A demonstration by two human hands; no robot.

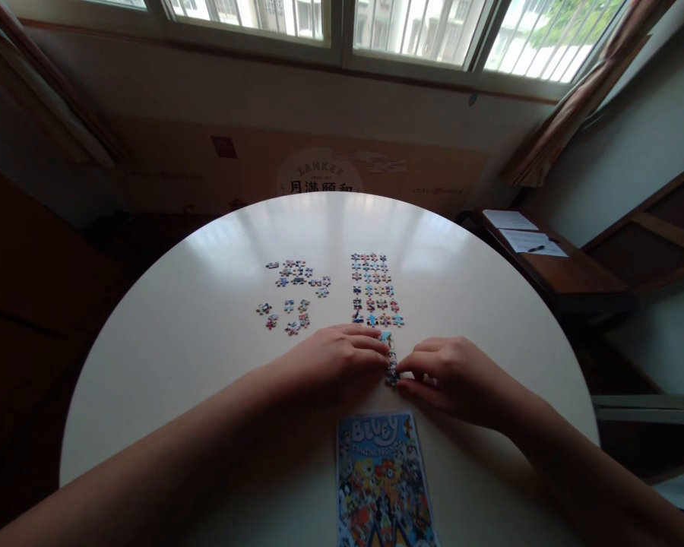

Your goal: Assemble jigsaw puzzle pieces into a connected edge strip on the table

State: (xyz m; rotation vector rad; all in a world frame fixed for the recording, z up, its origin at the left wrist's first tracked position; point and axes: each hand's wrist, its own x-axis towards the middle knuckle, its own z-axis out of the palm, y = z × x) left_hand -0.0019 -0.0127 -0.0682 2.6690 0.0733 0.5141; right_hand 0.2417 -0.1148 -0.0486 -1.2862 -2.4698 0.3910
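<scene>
A narrow strip of joined jigsaw pieces (392, 351) lies on the white table between my hands. My left hand (347, 351) rests on the strip's left side with its fingers stretched out, hiding part of it. At the strip's lower right edge, my right hand (441, 372) has its thumb and forefinger pinched on a puzzle piece (393, 377). Just beyond the hands, loose puzzle pieces (372, 289) are laid out in rows. A picture sheet marked "Bluey" (383, 486) lies nearest to me, below the hands.
More loose puzzle pieces (296, 281) are scattered left of the rows. The round white table (165, 365) has a curved far edge. To the right stands a wooden side table (575, 273) with papers (527, 241) and a pen (536, 248). Windows and curtains are beyond.
</scene>
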